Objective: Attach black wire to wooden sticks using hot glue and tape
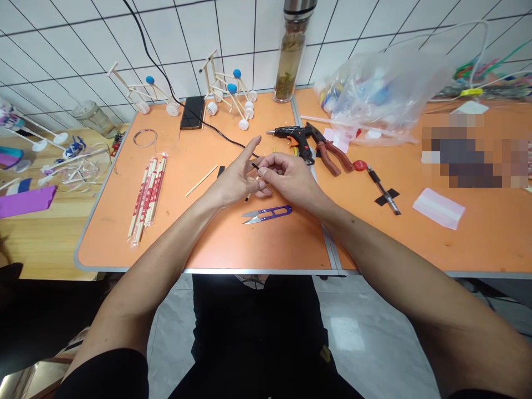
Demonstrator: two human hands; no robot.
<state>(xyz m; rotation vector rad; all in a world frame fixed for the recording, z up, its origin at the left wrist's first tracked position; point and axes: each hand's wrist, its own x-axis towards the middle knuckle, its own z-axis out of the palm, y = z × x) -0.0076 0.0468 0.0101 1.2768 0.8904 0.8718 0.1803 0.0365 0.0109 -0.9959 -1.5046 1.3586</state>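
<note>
Over the orange table, my two hands meet. My right hand (286,174) is closed in a pinch, with a small black strip (255,165) at its fingertips. My left hand (236,180) has its thumb raised and its other fingers curled under. A thin stick (248,196) with a black end pokes out below these fingers; most of it is hidden. Just in front of the hands lie purple-handled thread snips (270,213). Left of my left hand are a loose thin wooden stick (201,181) and a black piece (221,172), partly covered by the hand.
Behind my hands lie a black glue gun (291,136) and red-handled pliers (330,152). Wrapped chopsticks (147,199) lie left. Stick models with white wheels (228,91), a phone (192,113) and a tea bottle (288,61) stand or lie along the wall. A pen (384,191) lies right.
</note>
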